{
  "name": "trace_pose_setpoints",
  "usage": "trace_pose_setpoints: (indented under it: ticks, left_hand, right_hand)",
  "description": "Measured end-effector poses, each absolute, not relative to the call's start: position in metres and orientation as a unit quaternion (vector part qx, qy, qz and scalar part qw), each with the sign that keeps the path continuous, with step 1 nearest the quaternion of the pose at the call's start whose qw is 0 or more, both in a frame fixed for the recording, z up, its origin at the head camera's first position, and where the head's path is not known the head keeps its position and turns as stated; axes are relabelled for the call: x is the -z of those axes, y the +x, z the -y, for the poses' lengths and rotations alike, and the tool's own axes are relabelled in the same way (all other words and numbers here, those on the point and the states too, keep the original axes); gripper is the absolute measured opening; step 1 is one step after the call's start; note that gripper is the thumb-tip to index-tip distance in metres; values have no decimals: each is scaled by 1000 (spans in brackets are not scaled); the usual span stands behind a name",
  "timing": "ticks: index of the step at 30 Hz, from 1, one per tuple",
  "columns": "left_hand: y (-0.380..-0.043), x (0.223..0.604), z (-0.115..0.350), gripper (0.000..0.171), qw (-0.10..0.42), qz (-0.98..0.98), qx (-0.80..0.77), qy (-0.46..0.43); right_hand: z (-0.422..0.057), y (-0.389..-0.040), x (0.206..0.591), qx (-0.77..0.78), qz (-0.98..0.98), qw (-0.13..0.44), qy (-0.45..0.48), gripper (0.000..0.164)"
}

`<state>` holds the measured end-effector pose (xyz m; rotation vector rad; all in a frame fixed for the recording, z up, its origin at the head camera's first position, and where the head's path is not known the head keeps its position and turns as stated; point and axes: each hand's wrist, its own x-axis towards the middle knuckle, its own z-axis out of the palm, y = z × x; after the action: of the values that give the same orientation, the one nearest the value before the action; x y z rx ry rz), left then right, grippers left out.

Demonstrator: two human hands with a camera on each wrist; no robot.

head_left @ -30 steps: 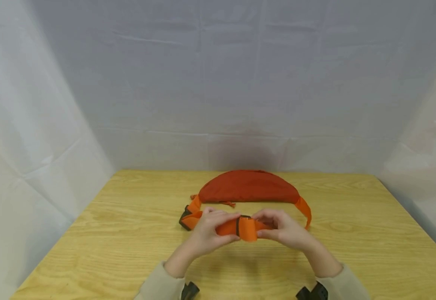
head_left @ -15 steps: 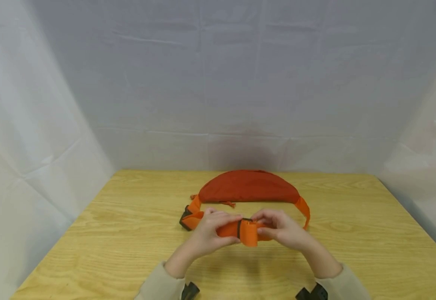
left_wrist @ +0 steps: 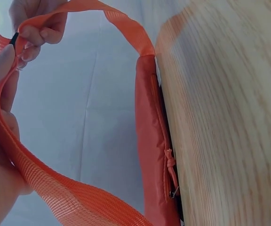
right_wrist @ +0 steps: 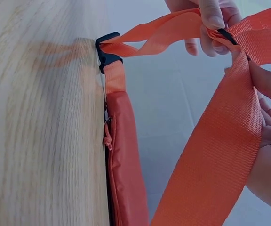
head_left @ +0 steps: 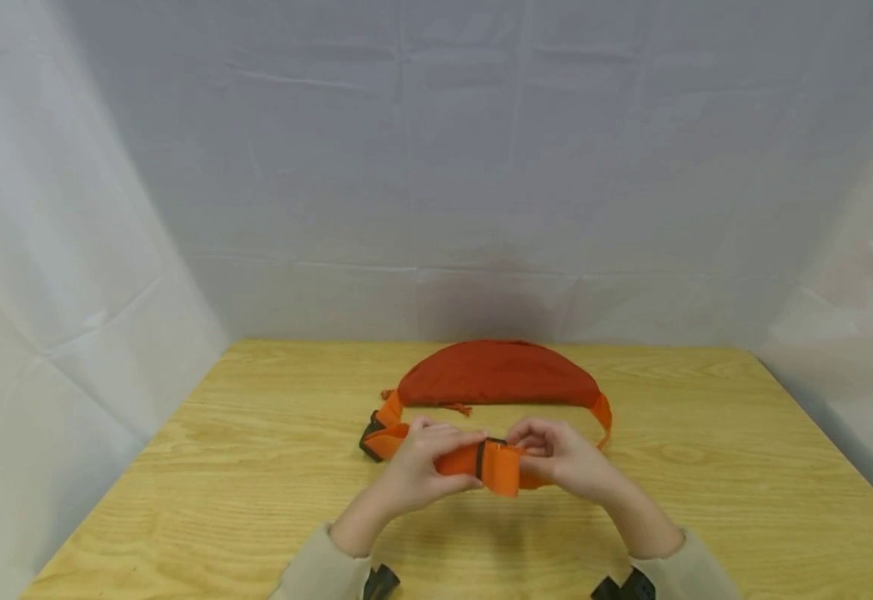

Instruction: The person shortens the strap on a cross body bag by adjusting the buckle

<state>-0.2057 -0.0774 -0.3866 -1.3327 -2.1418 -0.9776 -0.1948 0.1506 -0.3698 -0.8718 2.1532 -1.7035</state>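
Observation:
A red-orange waist pack (head_left: 499, 373) lies at the back of the table, its orange strap (right_wrist: 211, 146) looping toward me. My left hand (head_left: 421, 467) grips the strap just left of a black slide adjuster (head_left: 480, 460), thumb below and fingers above. On the adjuster's other side my right hand (head_left: 564, 458) pinches the strap between thumb and fingers. A folded loop of webbing (head_left: 501, 471) stands out from the adjuster between both hands. In the right wrist view, a fastened black buckle (right_wrist: 108, 52) joins the strap to the pack's end.
The wooden table (head_left: 271, 500) carries the pack. Pale sheeting (head_left: 436, 167) hangs behind it and at both sides. A zipper pull (right_wrist: 107, 141) dangles from the pack. Black wrist devices (head_left: 626, 585) sit at the sleeves.
The webbing loop at the adjuster has shifted slightly down and right. The strap at the pack's right end has drawn inward. Both hands stay nearly in place.

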Motion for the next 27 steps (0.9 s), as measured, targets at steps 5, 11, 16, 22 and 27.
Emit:
trace_pose_setpoints:
  ticks: [5, 11, 16, 22, 27]
  left_hand:
    - [-206, 386, 78, 49, 221, 775, 350, -478]
    - [-205, 386, 79, 50, 220, 776, 353, -474]
    - [-205, 387, 79, 49, 218, 776, 352, -476]
    - [-206, 388, 78, 50, 219, 773, 356, -477]
    - [-206, 389, 77, 50, 220, 769, 358, -481]
  right_hand:
    - [-153, -196, 372, 584, -735, 116, -324, 21]
    - [-155, -198, 374, 586, -710, 98, -378, 26]
    - [-154, -196, 373, 587, -719, 100, -358, 24]
    - [-151, -194, 370, 592, -723, 103, -340, 23]
    - [-150, -195, 372, 593, -719, 98, -349, 21]
